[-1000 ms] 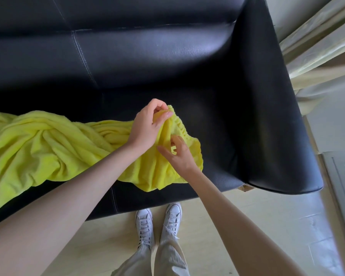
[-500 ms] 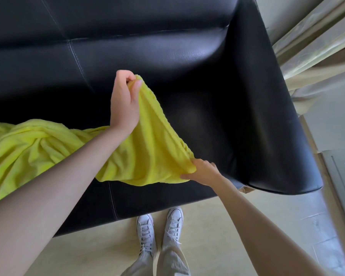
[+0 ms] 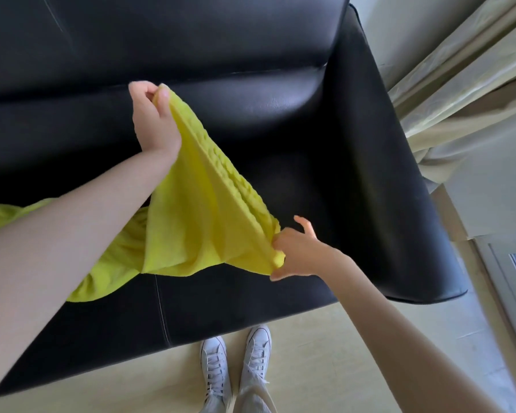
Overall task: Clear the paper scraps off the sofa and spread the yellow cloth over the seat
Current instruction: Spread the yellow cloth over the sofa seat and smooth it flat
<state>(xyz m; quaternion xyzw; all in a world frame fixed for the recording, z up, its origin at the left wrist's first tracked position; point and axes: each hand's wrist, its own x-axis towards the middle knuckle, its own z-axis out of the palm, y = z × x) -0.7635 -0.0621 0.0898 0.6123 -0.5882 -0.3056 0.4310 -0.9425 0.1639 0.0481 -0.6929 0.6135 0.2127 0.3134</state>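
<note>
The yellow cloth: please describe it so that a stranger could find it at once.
Look at the black sofa that fills the view. Across its seat runs the cloth, held up at one edge by the left hand and right hand. It is the only bright yellow thing there.

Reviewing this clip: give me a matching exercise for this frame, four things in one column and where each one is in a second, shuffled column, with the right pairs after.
Things:
1. left hand
2. right hand
3. white sneakers
4. curtain

Places:
A. on the pale floor in front of the black sofa
B. pinching the yellow cloth near the seat's front edge
C. hanging beyond the sofa's armrest
D. raised toward the backrest, holding a cloth corner up

Pairs: 1-D, 2-B, 3-A, 4-C
</note>
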